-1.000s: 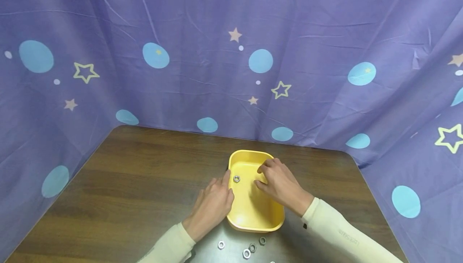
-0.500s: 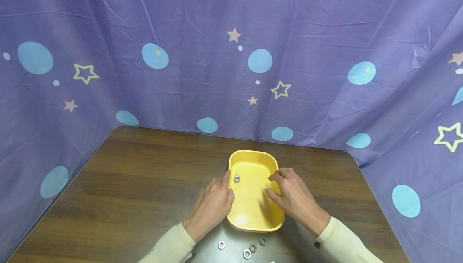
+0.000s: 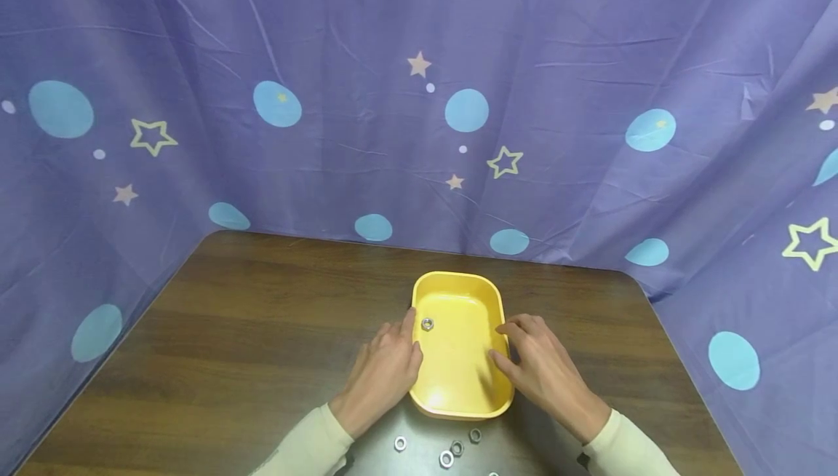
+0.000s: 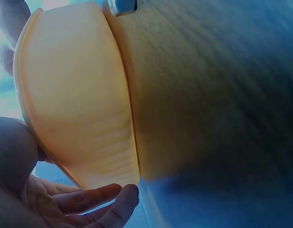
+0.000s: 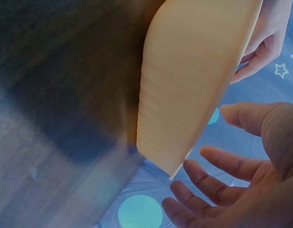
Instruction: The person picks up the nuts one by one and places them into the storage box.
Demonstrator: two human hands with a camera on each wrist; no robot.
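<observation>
Closest to us, on the tabletop (image 3: 275, 330) just before the near end of the yellow bin (image 3: 458, 367), we see five loose nuts (image 3: 400, 444), one of them cut off by the lower edge of the head view. Two lie close together below the middle of the bin's near rim, and we cannot tell whether they touch. To either side of that end reach two pale sleeves (image 3: 308, 443). At the bin's left wall we find the left hand (image 3: 381, 367) holding the rim, thumb over the edge and fingers along the outside. Over its right rim is the right hand (image 3: 540, 363), thumb and fingers spread apart and pinching nothing; whether a fingertip brushes the rim, we cannot tell. A little farther off, inside the bin, we see a single nut (image 3: 427, 324) resting by the left wall, close to the left hand's fingers. Beyond the bin's far end, past more wood-grained tabletop, hangs a purple curtain (image 3: 366, 134) with blue spots (image 3: 467, 110) and stars (image 3: 419, 65).
</observation>
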